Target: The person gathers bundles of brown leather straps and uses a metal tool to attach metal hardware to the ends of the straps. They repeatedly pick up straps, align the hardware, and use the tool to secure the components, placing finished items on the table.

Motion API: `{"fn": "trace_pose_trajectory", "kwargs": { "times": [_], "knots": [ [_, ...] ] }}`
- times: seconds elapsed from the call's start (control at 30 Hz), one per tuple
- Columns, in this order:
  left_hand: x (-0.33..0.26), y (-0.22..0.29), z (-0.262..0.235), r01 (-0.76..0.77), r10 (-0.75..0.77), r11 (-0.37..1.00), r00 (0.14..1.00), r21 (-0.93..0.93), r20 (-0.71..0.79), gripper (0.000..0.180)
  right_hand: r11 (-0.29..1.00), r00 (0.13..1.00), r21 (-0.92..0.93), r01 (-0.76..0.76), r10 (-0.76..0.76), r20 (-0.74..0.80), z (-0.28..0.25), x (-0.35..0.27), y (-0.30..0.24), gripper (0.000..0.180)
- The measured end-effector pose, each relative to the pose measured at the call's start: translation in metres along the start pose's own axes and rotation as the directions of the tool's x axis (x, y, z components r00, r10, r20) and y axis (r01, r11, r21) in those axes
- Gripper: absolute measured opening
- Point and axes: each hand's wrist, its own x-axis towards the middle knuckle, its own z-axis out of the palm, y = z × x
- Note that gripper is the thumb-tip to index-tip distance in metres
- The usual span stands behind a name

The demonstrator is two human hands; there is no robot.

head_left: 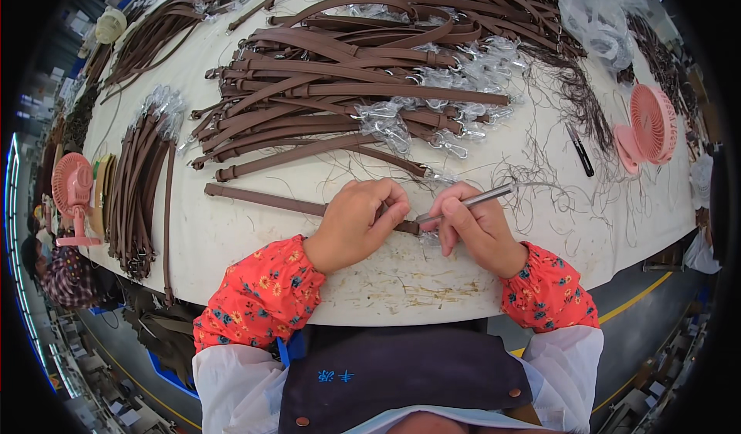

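Observation:
My left hand (356,224) is closed on a brown strap (266,199) lying crosswise on the table, its fingers pinching near the strap's right end. My right hand (480,229) grips a slim silver pen-shaped tool (488,195) like a pencil. The tool slants down to the left, its lower end at or very near the strap's right end; whether they touch I cannot tell. Just beyond my hands lies a large heap of similar brown straps (309,90), with metal clasps in clear plastic wrapping (386,121) at their right ends.
A smaller bundle of straps (139,194) and a pink fan (72,194) stand at left. Loose dark threads (571,94), a black pen (579,150) and another pink fan (651,125) are at right. Clear plastic bags (598,13) lie at the far right. The white table (417,303) ends before me.

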Motion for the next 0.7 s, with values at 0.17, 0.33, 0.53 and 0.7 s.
{"fn": "trace_pose_trajectory", "kwargs": {
  "times": [0.17, 0.33, 0.53, 0.7],
  "knots": [
    [0.0004, -0.0017, -0.0014, 0.034, -0.031, 0.996, 0.999, -0.087, 0.033, 0.011, 1.000, 1.000, -0.013, -0.017, 0.017, 0.007, -0.0004, 0.0005, -0.0004, 0.032],
    [0.0001, -0.0015, -0.0015, 0.049, -0.046, 0.994, 0.998, -0.095, 0.036, 0.012, 1.000, 1.000, -0.025, -0.017, 0.017, 0.014, -0.0008, 0.0014, 0.0008, 0.033],
    [0.0000, -0.0001, -0.0026, 0.070, -0.065, 0.993, 0.997, -0.098, 0.049, 0.011, 0.999, 1.000, -0.026, -0.020, 0.021, 0.014, -0.0004, 0.0015, 0.0007, 0.034],
    [-0.0033, 0.0002, -0.0011, 0.106, -0.102, 0.971, 0.994, -0.213, 0.029, 0.011, 1.000, 1.000, -0.019, -0.015, 0.015, 0.014, 0.0002, 0.0020, 0.0004, 0.033]
  ]
}}
